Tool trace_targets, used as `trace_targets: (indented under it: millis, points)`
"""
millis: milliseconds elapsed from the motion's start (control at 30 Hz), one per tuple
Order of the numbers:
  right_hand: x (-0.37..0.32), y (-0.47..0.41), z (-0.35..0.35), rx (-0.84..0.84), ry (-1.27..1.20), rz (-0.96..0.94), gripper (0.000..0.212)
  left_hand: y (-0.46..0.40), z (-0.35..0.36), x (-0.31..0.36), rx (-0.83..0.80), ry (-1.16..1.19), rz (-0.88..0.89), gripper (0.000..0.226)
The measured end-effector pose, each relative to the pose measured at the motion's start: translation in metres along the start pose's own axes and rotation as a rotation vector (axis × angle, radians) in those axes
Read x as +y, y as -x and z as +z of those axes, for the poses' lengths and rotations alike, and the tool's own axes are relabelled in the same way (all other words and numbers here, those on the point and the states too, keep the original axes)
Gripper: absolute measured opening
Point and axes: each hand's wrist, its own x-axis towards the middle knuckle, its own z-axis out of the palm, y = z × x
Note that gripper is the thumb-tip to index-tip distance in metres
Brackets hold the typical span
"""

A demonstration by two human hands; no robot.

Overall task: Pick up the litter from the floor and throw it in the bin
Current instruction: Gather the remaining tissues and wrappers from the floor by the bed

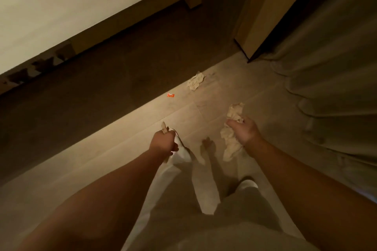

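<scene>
My right hand (243,131) is closed around a bunch of crumpled tissue paper (231,142) that sticks out above and hangs below the fist. My left hand (163,141) is closed on small scraps of litter (164,127), with a white piece (182,153) trailing beneath it. A crumpled tissue (195,81) lies on the pale floor ahead of both hands. To its left, near the shadow's edge, lies a small orange wrapper (170,95). No bin is in view.
A bed with a white sheet (61,6) and dark base runs along the left, casting shadow on the floor. A wooden panel (263,12) stands ahead on the right. Curtains (330,67) hang to the floor at right. My legs in light trousers (234,220) are below.
</scene>
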Motion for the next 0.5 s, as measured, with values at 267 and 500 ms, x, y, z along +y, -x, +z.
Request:
trace_targets:
  millis: [267, 500]
  points:
    - [-0.046, -0.046, 0.052, -0.033, 0.103, 0.015, 0.043, -0.072, -0.039, 0.048, -0.098, 0.039, 0.003, 0.03]
    - [-0.055, -0.144, 0.094, -0.101, 0.278, -0.006, 0.029, -0.182, -0.036, 0.048, -0.028, -0.077, 0.073, 0.052]
